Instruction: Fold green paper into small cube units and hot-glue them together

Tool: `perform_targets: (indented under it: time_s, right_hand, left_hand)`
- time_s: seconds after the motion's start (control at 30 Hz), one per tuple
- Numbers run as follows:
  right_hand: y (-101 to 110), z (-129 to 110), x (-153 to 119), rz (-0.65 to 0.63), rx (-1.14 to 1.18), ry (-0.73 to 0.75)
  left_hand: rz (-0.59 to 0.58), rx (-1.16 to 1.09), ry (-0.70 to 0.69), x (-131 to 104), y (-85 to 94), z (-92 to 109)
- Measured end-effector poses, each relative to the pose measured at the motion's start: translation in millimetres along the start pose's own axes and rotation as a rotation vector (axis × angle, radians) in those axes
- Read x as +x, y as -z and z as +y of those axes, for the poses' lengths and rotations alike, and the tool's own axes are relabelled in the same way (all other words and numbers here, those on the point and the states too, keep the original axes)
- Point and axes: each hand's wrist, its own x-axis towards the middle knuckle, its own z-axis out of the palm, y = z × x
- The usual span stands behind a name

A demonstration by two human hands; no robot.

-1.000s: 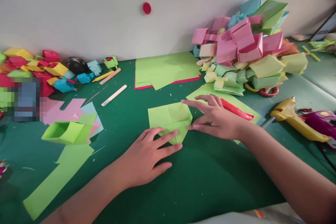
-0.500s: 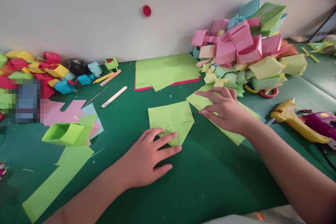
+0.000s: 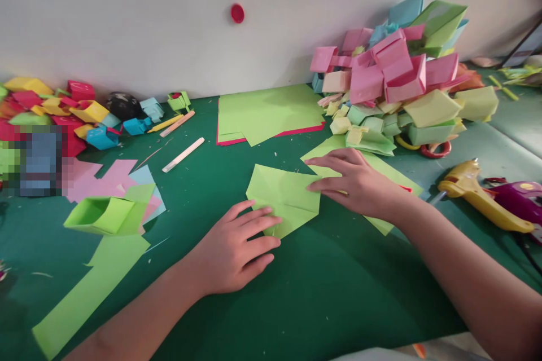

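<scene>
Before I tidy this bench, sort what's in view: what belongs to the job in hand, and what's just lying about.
Apparently in the job:
- creased green sheet, under the left hand and right hand
- possibly the green paper stack by the wall

Seemingly just lying about:
- yellow glue gun
- pink paper scraps
- white stick

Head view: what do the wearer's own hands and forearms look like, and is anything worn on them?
The left hand and right hand are ungloved, with slender fingers and no rings visible. The left forearm and right forearm show no sleeves, watch, bracelet, cables or markings as far as the picture reaches.
</scene>
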Motion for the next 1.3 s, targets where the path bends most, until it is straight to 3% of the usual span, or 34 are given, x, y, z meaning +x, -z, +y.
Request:
perform_targets:
  time_s: [0.2,0.47,0.93,1.3]
  right_hand:
    - [3.0,-5.8,-0.2,0.009,0.081,0.044]
    - [2.3,-30.5,5.9,-0.144,0.318,0.106]
    - [-19.6,-55.9,14.5,-0.116,0.353,-0.168]
    - [-27.1,-57.4,15.8,-0.143,0.280,-0.149]
  left_hand:
    - [0.059,0.035,0.036,2.0,1.6,1.0]
    - [0.085,0.088,0.087,5.7,2.2,1.6]
    - [0.077,0.157,0.041,9.6,-2.1,7.8]
    - [0.033,0.172,0.016,8.0,-5.9,7.6]
